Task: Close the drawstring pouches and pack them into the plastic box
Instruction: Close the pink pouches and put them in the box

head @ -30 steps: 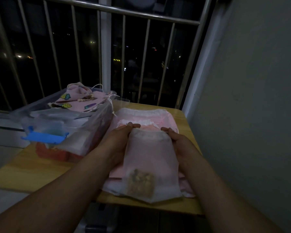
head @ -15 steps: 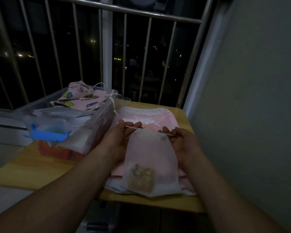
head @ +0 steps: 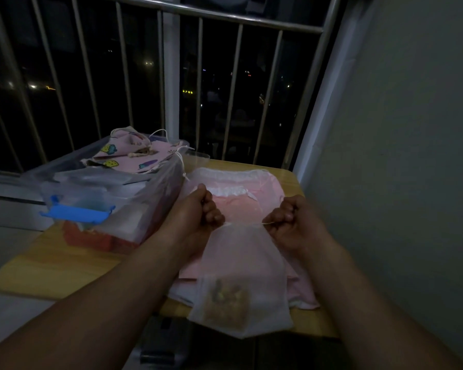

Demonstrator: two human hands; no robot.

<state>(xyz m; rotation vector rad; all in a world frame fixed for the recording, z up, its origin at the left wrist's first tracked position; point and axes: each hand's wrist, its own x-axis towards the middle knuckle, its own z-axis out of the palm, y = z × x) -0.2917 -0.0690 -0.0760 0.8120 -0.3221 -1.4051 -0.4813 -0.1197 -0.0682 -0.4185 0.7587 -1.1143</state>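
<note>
1. Your left hand (head: pixel 198 214) and right hand (head: pixel 289 225) now curl into fists, each pinching 1 end of the drawstring (head: pixel 269 223). 1.0 s ago your fingers lay flat at the pouch's mouth.
2. The fists sit wider apart than 0.5 s ago. The cord runs taut between them.
3. The white mesh pouch (head: pixel 241 263) shows a mouth gathered narrow between your fists, where it lay wide before. Judgement: the closure is nearly done.
4. The pouch lies on the stack of pink pouches (head: pixel 241 209), with its loaded bottom hanging past the near edge of the table (head: pixel 64 263).
5. The plastic box (head: pixel 134 209) stands just left of the stack with its blue latch (head: pixel 75 212) facing you. A printed pouch (head: pixel 129 153) rests on top of its load.
6. Next, by my reading: finish the cinch, then carry this pouch left into the box. The pink ones are not yet closed.
</note>
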